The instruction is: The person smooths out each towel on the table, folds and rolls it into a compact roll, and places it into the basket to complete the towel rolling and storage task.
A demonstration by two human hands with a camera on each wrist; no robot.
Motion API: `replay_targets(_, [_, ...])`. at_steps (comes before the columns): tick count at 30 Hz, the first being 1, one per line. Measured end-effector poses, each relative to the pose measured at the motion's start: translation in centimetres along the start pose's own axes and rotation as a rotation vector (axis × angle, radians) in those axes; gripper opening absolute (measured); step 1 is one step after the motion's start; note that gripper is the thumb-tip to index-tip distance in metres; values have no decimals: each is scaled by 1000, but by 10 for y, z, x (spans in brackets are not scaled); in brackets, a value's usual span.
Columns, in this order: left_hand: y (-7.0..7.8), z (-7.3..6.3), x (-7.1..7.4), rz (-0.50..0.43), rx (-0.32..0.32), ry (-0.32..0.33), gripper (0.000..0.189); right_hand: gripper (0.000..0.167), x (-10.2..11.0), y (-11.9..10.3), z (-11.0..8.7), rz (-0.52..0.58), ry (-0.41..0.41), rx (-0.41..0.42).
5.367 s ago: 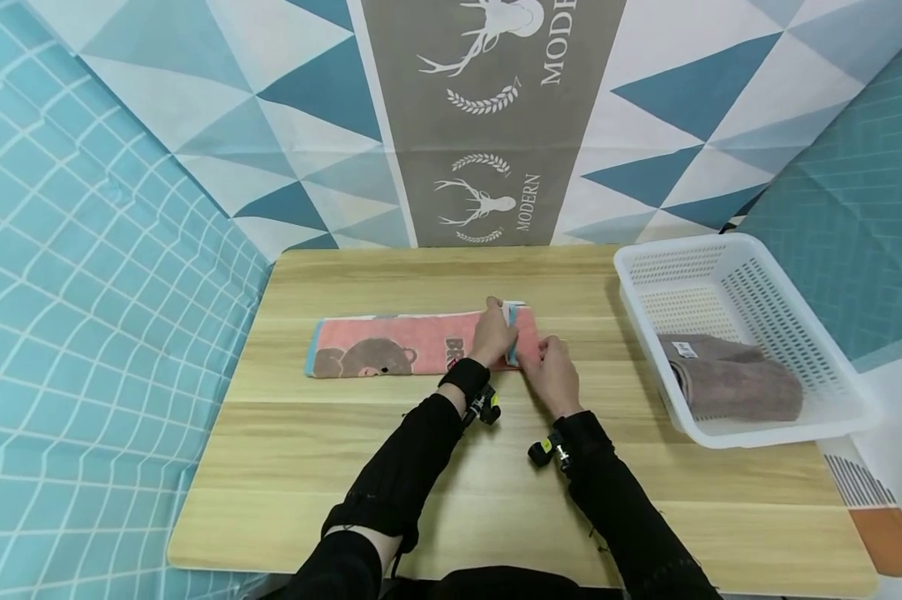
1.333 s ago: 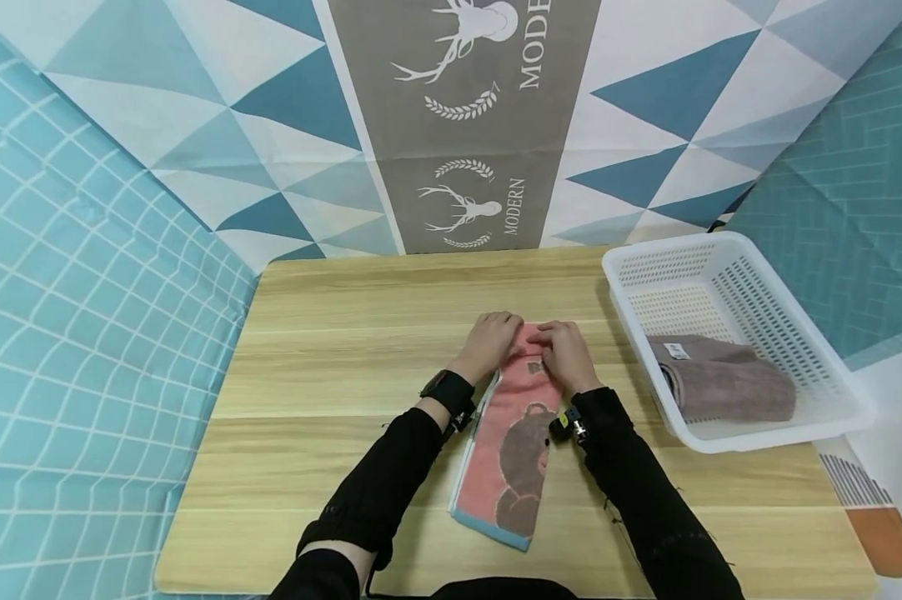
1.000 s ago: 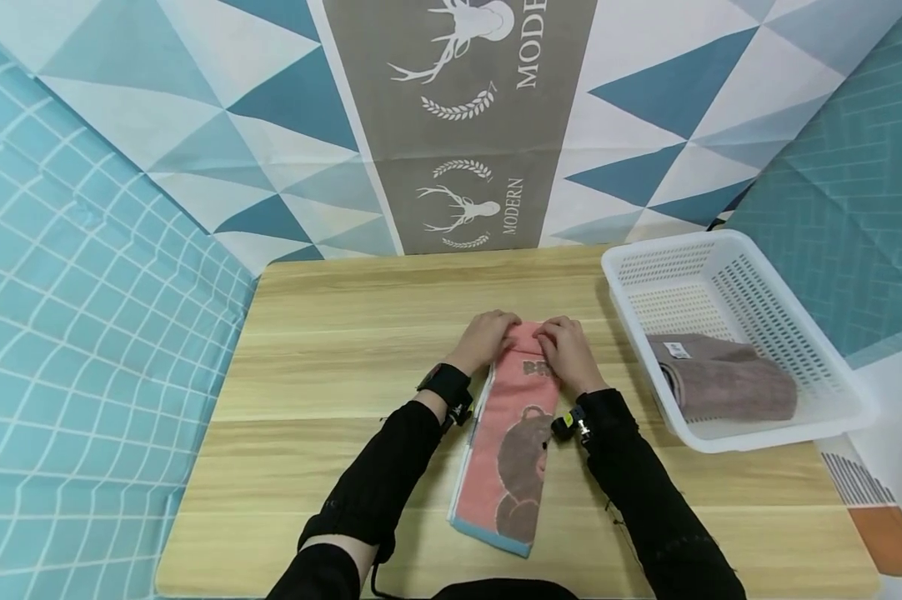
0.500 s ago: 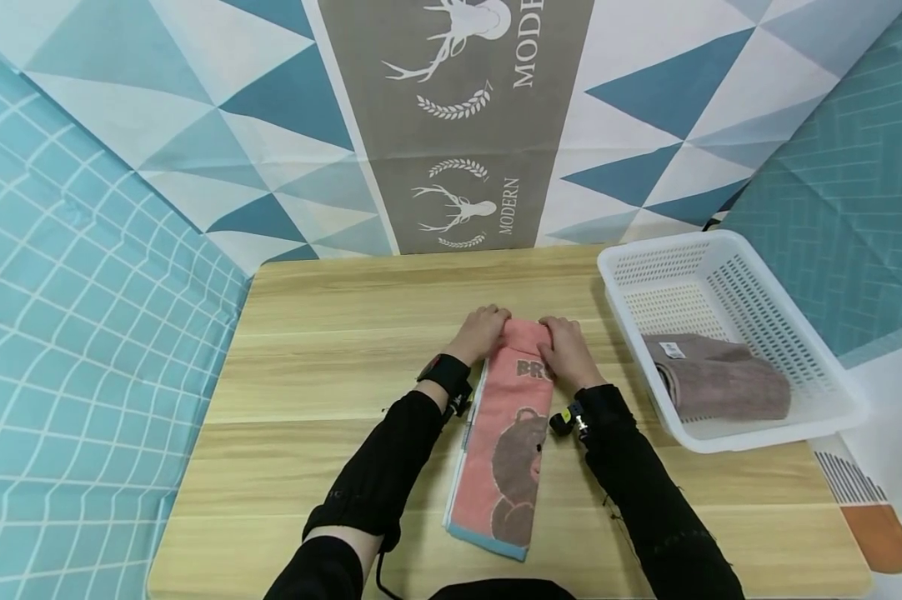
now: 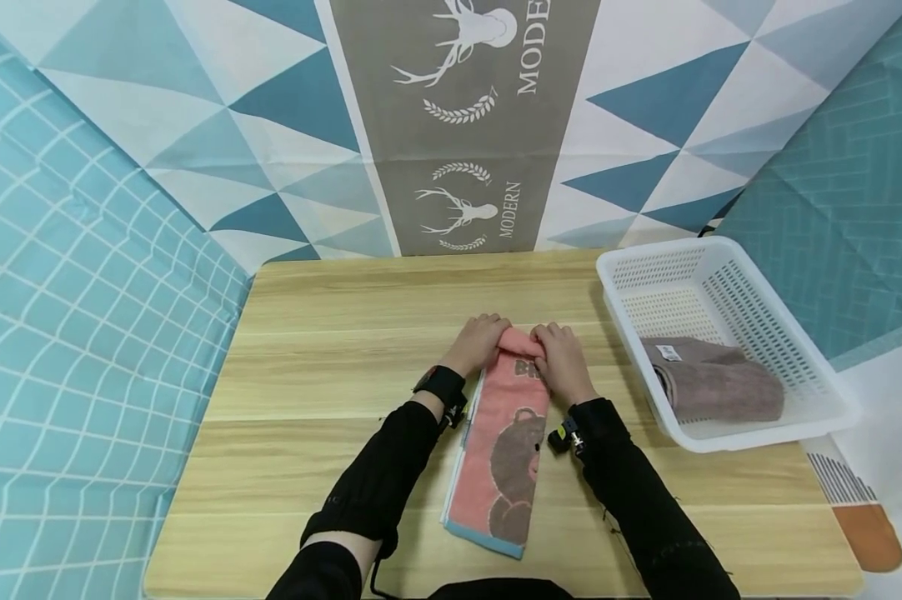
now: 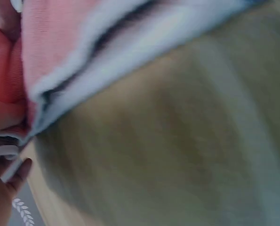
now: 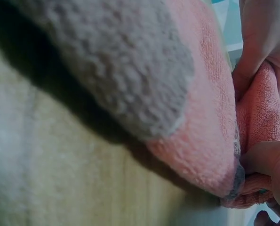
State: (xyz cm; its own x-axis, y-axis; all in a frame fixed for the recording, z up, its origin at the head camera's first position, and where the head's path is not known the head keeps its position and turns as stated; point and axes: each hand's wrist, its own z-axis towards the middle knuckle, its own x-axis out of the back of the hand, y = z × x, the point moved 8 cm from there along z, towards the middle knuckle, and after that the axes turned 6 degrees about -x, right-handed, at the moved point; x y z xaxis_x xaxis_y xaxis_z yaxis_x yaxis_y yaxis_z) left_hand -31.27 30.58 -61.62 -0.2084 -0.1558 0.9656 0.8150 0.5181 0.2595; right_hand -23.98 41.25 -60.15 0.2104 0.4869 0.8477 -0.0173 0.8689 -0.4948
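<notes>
A pink towel (image 5: 488, 467) with a brown bear and a blue hem lies folded into a long strip, its near end towards the person. Its far end is curled over into a short roll (image 5: 522, 341). My left hand (image 5: 478, 343) grips the left end of this roll, and my right hand (image 5: 565, 363) grips the right end. In the right wrist view, thumbs and fingers of both hands pinch the rolled cloth (image 7: 260, 117). White layered edges (image 6: 97, 70) of the towel show in the left wrist view. Some fingertips are hidden behind the roll.
A white plastic basket (image 5: 649, 400) stands at the right of the wooden table (image 5: 331, 417), with a rolled grey-brown towel (image 5: 721, 383) inside. Patterned sheets hang behind the table and along its left side.
Earlier the folded towel lay sideways; it now points towards the person. Over the last second its far end has been turned over into a roll towards the person, between both hands.
</notes>
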Motion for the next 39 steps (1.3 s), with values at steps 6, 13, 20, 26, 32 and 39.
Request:
replay_targets(6, [7, -12, -6, 6, -73, -62, 31, 26, -8, -12, -10, -9, 17, 44])
replay_targets(13, [15, -18, -5, -123, -95, -201, 50, 24, -8, -7, -20, 56, 40, -13])
replay_targets(20, [16, -19, -4, -259, -98, -192, 40, 25, -9, 0, -26, 117, -56, -46])
replay_targets(26, [14, -18, 3, -306, -120, -206, 32, 13, -14, -3, -26, 189, -244, -33])
replay_targets(32, [10, -14, 2, -313, -101, -229, 25, 8, -11, 4, -24, 383, -348, -143])
replay_targets(39, [3, -15, -1, -315, -22, -246, 20, 45, -14, 22, -25, 365, -358, -259])
